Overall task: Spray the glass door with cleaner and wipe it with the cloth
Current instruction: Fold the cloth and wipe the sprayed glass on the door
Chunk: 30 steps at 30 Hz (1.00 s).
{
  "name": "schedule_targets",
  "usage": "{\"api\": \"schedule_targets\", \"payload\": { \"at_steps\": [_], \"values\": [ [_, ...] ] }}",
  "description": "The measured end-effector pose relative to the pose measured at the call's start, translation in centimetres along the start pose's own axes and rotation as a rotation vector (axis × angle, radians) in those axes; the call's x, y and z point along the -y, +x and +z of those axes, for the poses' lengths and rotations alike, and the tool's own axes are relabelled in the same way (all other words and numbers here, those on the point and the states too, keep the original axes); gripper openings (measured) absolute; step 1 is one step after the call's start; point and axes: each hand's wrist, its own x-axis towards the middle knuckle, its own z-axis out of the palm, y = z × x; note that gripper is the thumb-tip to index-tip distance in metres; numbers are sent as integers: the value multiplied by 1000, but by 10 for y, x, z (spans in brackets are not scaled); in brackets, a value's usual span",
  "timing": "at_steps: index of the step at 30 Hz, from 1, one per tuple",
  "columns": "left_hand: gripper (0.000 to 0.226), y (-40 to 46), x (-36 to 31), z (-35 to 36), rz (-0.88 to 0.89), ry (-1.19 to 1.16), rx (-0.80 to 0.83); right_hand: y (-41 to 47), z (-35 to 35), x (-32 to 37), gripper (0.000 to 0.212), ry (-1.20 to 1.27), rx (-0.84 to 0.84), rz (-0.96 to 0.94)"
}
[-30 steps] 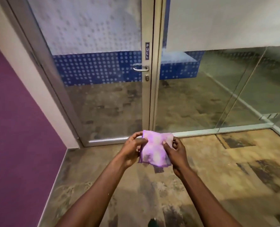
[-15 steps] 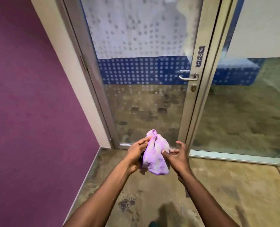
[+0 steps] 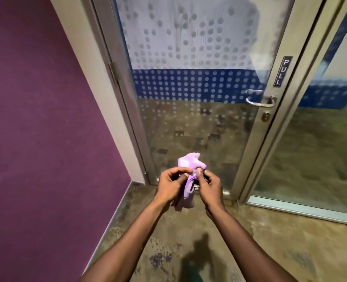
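A bunched purple cloth (image 3: 190, 164) is held between both hands in front of the lower part of the glass door (image 3: 191, 123). My left hand (image 3: 171, 186) grips the cloth's left side with curled fingers. My right hand (image 3: 208, 187) pinches its top right fold. The door has a white dotted film on top, a blue dotted band in the middle and clear glass below. No spray bottle is in view.
A metal lever handle (image 3: 261, 99) and a PULL sign (image 3: 281, 71) sit on the door's right frame. A purple wall (image 3: 38, 123) runs along the left. A fixed glass panel (image 3: 319, 151) stands to the right. Mottled brown floor (image 3: 270, 247) lies below.
The view has moved closer to the door and shifted left. The cloth, spread flat a second ago, is now bunched up between the two hands.
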Motion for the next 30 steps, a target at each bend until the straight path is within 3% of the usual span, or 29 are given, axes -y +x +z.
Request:
{"api": "schedule_targets", "payload": {
  "at_steps": [2,5,10,12,15,20,24,30],
  "values": [
    [32,11,-2,-8,0,1,-72,12,6,3,36,-15,-52,-4],
    [26,28,-3,-25,44,-28,-152,33,12,12,33,34,-129,2],
    [41,64,-11,-46,179,112,-156,67,28,31,41,28,-254,-64],
    [48,79,-19,-51,294,251,-76,75,43,40,45,-5,-237,-149],
    [64,101,-31,-56,445,334,53,86,72,55,32,-112,-157,-211],
    [94,138,-44,-74,454,435,96,109,105,81,27,-264,-194,-258],
    [116,162,-60,-90,416,568,210,121,125,93,41,-467,-215,-344],
    [118,195,-64,-117,411,506,385,141,150,99,39,-540,-296,-404]
  ]
}}
